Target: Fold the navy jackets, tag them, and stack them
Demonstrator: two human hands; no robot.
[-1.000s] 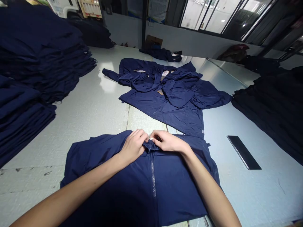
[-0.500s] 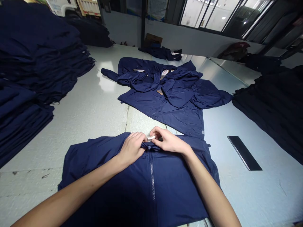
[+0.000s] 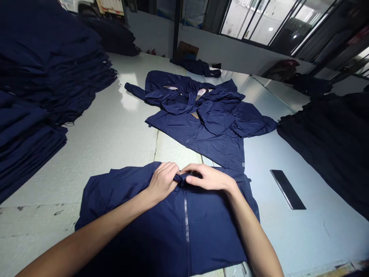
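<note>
A navy zip-front jacket [image 3: 161,227] lies flat on the white table [image 3: 112,130] right in front of me, its zipper running down the middle. My left hand [image 3: 163,181] is closed on the cloth at the top of the zipper. My right hand [image 3: 208,177] meets it from the other side, fingers curled down over the same top edge. A second navy jacket [image 3: 201,115] lies spread and rumpled farther back on the table.
Tall stacks of folded navy garments [image 3: 43,84] fill the left side. A dark pile of garments [image 3: 331,142] lies on the right. A flat black bar [image 3: 287,189] rests on the table right of my jacket. A loose garment [image 3: 198,67] lies by the far wall.
The small light piece between my fingertips is no longer visible. My right hand has flattened down over the top of the zipper. The view has shifted slightly.
</note>
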